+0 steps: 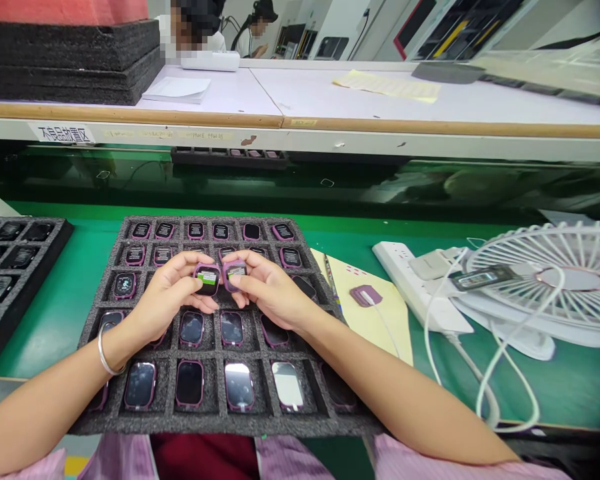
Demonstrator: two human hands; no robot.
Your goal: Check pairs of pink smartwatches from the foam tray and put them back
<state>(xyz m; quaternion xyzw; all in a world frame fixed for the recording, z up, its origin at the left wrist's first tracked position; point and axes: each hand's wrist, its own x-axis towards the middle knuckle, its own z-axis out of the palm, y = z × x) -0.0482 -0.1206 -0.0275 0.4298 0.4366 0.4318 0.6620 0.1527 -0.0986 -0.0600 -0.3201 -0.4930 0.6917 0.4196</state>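
Observation:
My left hand (pixel 173 293) pinches a small purple-cased watch body (pixel 207 278) with a green label on its back. My right hand (pixel 270 287) pinches a second purple watch body (pixel 235 272), also labelled. Both are held side by side just above the middle of a black foam tray (pixel 215 417). The tray's pockets hold several more purple watch bodies, some face up in the near rows such as one with a glossy screen (pixel 239 385), some face down in the far rows. A silver bangle (pixel 105 353) sits on my left wrist.
A second black foam tray (pixel 15 267) lies at the left on the green mat. To the right are a yellow paper (pixel 380 320) with a purple charger puck (pixel 365 295), a white power strip (pixel 420 293), white cables and a white fan (pixel 555 280). Two people sit beyond the far bench.

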